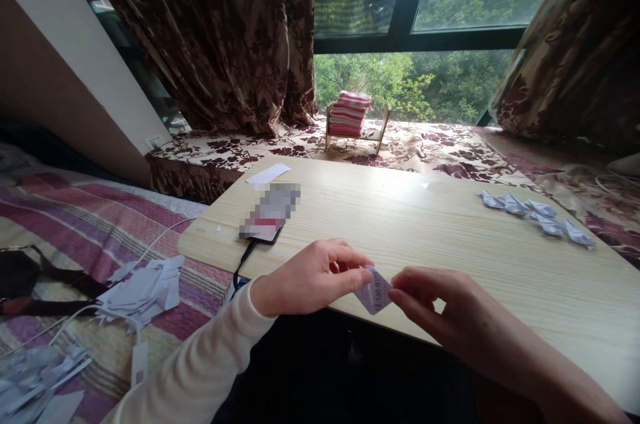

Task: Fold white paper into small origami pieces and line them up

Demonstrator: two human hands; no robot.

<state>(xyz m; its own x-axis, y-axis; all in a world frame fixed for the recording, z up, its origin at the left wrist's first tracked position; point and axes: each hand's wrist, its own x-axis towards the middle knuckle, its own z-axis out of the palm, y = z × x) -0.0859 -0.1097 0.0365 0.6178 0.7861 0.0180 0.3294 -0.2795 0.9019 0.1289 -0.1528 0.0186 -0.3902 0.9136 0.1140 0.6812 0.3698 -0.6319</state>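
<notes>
Between my two hands, just above the near edge of the wooden table (360,211), is a small piece of folded paper (374,292) with printed marks on it. My left hand (317,277) pinches its left side between thumb and fingers. On the opposite corner, my right hand (440,301) grips it with thumb and forefinger. Several folded paper pieces (537,211) lie in a group at the table's right side. A flat white paper strip (269,174) rests near the far left edge of the tabletop.
Left of my left hand lies a phone (273,214) with a dark strap. Paper strips (150,287) and paper scraps (40,371) are piled on the striped bed (145,217), beside a white cable. On the window ledge, a small wooden rack (377,136) holds folded striped cloths (350,114).
</notes>
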